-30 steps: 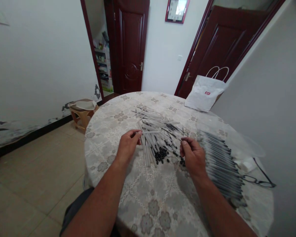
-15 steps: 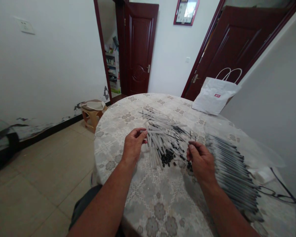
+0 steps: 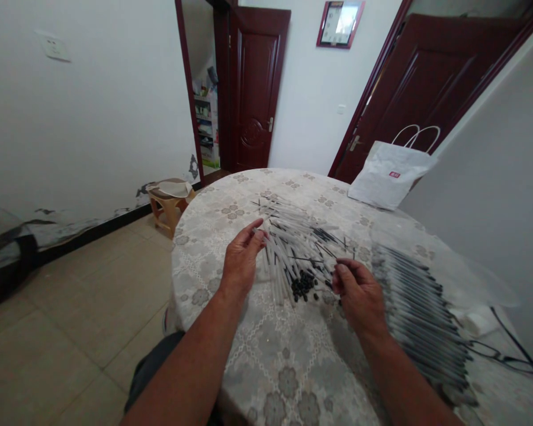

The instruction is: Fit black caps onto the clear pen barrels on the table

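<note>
My left hand (image 3: 243, 260) is at the left edge of a loose heap of white translucent pen barrels (image 3: 281, 278). Its thumb and fingers close on one white barrel, mostly hidden by the hand; the index finger is lifted a little. To the right, my right hand (image 3: 357, 290) pinches the end of a thin black pen refill (image 3: 326, 251) between thumb and index finger. More dark refills (image 3: 323, 234) lie across the heap. Small black plugs (image 3: 302, 285) are piled at the heap's near end, between my hands.
Right of my right hand lies a row of grey pens (image 3: 421, 313) with dark ends, on clear plastic. Eyeglasses (image 3: 500, 355) rest beyond them. A white paper bag (image 3: 391, 174) stands at the back right. A flowered tablecloth (image 3: 288, 355) covers the round table; a stool (image 3: 169, 204) stands left.
My left index finger has lifted, and the white barrel it held across the heap now shows less. My right hand has shifted slightly left. The view has tilted a little.
</note>
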`<control>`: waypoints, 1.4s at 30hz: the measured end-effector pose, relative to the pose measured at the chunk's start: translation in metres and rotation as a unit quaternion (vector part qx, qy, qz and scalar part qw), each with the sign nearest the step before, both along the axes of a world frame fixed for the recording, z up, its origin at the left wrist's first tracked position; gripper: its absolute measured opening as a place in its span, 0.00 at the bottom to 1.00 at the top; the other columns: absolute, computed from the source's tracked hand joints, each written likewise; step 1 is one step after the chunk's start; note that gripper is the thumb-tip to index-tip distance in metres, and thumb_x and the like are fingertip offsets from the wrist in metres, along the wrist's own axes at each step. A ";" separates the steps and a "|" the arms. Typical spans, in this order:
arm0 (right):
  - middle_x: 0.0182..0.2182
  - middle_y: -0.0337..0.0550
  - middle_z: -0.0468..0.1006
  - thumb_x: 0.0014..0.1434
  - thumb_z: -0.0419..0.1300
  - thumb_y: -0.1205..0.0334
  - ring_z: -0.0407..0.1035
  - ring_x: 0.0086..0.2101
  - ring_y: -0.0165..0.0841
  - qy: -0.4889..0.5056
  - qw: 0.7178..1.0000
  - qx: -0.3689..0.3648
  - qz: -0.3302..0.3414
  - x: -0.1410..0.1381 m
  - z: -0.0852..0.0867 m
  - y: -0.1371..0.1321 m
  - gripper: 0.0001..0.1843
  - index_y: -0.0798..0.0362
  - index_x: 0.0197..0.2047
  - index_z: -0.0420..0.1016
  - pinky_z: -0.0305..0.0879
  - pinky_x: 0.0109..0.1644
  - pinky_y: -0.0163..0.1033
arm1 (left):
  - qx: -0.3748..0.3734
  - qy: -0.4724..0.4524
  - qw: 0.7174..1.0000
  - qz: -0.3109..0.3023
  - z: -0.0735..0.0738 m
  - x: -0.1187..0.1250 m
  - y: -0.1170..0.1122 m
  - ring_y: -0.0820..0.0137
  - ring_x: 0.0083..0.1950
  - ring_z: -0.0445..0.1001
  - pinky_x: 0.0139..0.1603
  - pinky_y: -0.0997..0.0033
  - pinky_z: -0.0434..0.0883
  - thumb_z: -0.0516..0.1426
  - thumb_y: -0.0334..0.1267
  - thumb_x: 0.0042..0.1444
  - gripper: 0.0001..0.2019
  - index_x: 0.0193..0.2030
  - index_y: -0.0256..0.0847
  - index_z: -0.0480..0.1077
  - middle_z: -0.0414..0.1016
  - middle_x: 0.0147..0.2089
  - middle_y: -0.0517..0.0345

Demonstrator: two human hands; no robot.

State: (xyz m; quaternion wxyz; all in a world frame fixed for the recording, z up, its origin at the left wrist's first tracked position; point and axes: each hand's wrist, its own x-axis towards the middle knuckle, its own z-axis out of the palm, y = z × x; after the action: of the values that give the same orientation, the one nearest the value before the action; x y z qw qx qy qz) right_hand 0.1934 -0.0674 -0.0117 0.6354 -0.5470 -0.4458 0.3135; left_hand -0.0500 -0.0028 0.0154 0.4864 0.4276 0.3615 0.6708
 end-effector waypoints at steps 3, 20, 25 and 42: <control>0.25 0.35 0.74 0.57 0.69 0.47 0.67 0.23 0.28 0.042 0.999 0.021 -0.002 0.003 0.001 0.003 0.19 0.52 0.45 0.77 0.62 0.24 0.32 | 0.004 0.048 0.999 -0.012 -0.001 0.000 -0.002 0.69 0.44 0.77 0.52 0.65 0.73 0.62 0.47 0.60 0.25 0.63 0.44 0.73 0.78 0.43 0.55; 0.23 0.33 0.72 0.64 0.64 0.56 0.66 0.22 0.27 -0.089 0.986 0.134 -0.043 -0.001 0.024 -0.015 0.10 0.52 0.44 0.78 0.61 0.25 0.33 | 0.270 0.452 0.846 0.087 -0.003 0.004 -0.012 0.59 0.49 0.74 0.55 0.56 0.69 0.61 0.39 0.64 0.07 0.45 0.44 0.80 0.81 0.43 0.51; 0.23 0.33 0.73 0.64 0.64 0.57 0.66 0.21 0.27 -0.095 0.985 0.137 -0.037 0.000 0.024 -0.014 0.08 0.52 0.44 0.78 0.61 0.25 0.33 | 0.312 0.484 0.811 0.105 -0.003 0.006 -0.013 0.61 0.47 0.73 0.52 0.58 0.69 0.60 0.38 0.65 0.07 0.45 0.42 0.80 0.81 0.42 0.51; 0.23 0.33 0.72 0.64 0.64 0.57 0.66 0.22 0.27 -0.124 0.987 0.099 -0.011 0.002 0.022 -0.013 0.08 0.52 0.43 0.79 0.62 0.27 0.34 | 0.339 0.522 0.781 0.060 -0.011 0.009 -0.010 0.62 0.47 0.73 0.50 0.61 0.67 0.59 0.39 0.66 0.07 0.46 0.44 0.79 0.80 0.44 0.51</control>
State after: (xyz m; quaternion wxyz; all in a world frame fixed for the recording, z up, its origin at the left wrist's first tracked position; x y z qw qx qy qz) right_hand 0.1952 -0.0801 0.0105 0.6293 -0.5211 -0.5441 0.1908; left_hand -0.0413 -0.0132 0.0043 0.0058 0.8266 0.3346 0.4526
